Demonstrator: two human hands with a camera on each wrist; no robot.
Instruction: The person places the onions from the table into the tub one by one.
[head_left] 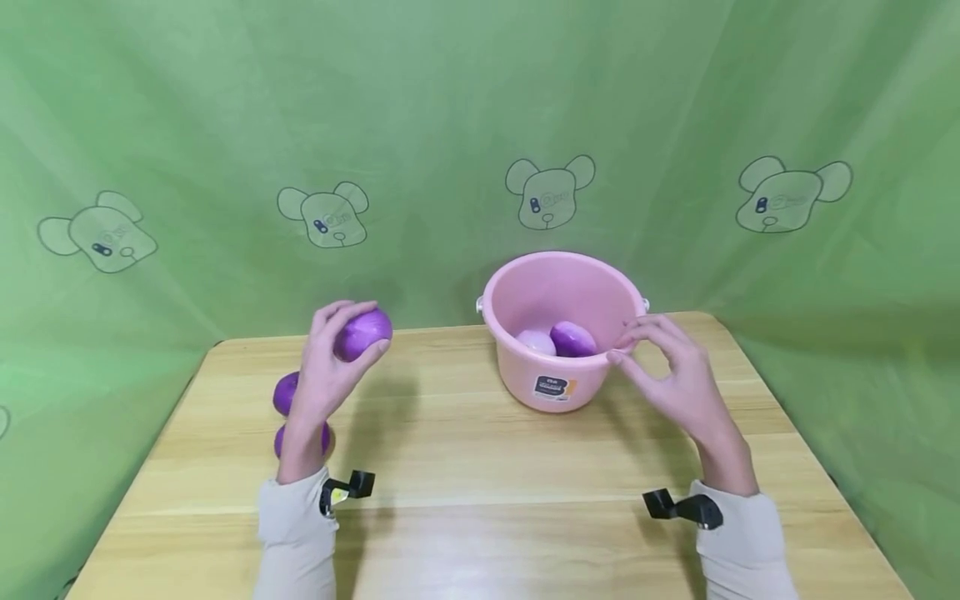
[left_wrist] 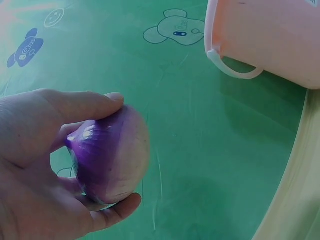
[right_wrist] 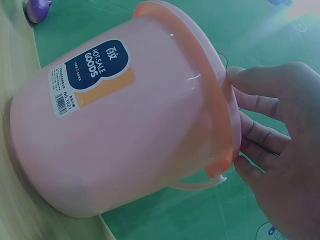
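My left hand (head_left: 324, 367) holds a purple onion (head_left: 363, 333) above the table's left part, its thumb and fingers curled round the sides. In the left wrist view the onion (left_wrist: 112, 155) has a purple pointed end and a paler far side. My right hand (head_left: 678, 379) pinches the near right rim of a pink bucket (head_left: 517, 367), thumb outside and fingers over the edge. Inside the bucket lie a purple onion (head_left: 573, 339) and a paler round one (head_left: 537, 342). Two more onions, an upper one (head_left: 285, 393) and a lower one (head_left: 326, 437), sit on the table, partly hidden by my left arm.
The wooden table (head_left: 450, 467) ends at the back against a green curtain (head_left: 435, 125) with printed bear heads. The bucket stands near that back edge, with a white handle (left_wrist: 240, 74) hanging at its side. A label (right_wrist: 92, 75) is stuck on its front.
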